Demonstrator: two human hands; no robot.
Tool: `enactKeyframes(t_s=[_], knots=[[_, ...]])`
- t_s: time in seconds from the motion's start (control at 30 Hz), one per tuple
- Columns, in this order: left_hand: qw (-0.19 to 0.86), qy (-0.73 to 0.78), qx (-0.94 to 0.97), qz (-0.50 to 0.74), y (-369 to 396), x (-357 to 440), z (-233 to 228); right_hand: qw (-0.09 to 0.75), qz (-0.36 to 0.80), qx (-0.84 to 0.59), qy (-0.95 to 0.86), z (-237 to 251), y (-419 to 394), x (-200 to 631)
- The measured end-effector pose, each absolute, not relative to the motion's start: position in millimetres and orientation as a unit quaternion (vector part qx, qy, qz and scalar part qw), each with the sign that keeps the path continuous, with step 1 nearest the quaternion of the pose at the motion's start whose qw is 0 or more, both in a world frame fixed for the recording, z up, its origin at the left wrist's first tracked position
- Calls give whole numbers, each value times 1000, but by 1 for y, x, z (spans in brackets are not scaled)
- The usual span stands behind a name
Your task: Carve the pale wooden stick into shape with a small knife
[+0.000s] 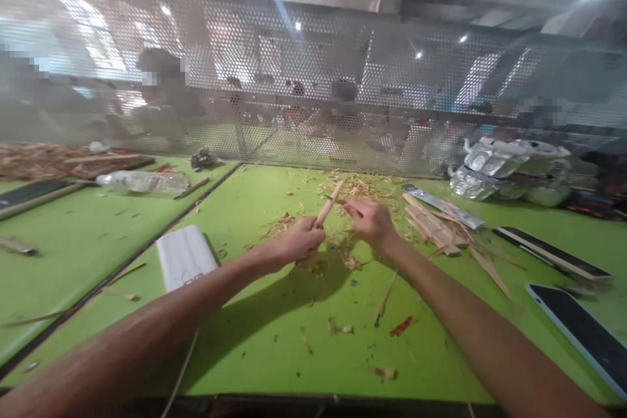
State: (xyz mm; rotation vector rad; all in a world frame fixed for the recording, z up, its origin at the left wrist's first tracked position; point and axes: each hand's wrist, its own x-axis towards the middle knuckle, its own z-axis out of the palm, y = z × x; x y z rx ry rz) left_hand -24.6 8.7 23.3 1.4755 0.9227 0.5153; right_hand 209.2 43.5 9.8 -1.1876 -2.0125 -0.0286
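Big green desk littered with wood shavings, perforated metal screen along the back. A stack of wood strips sits just right of the hands. Left hand is clamped around a thin wooden stick, tilted up over the desk's middle. Right hand pinches something small at the stick's tip, can't tell what.
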Motion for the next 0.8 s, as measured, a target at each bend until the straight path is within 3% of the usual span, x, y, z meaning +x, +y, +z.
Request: enactKeyframes(t_s=[0.1, 0.23, 0.43, 0.6, 0.8], knots=[[600, 377, 682, 183, -8, -19, 32, 404, -69, -600, -687, 11, 59, 249], [677, 332, 628, 193, -8, -20, 33, 419, -77, -632, -647, 18, 65, 282], [764, 285, 521, 252, 21, -32, 17, 430, -39, -564, -703, 28, 47, 236], [771, 270, 509, 271, 23, -34, 17, 375, 49, -447, -811, 20, 15, 185], [758, 263, 534, 267, 20, -34, 19, 354, -6, -392, -849, 10, 11, 171]])
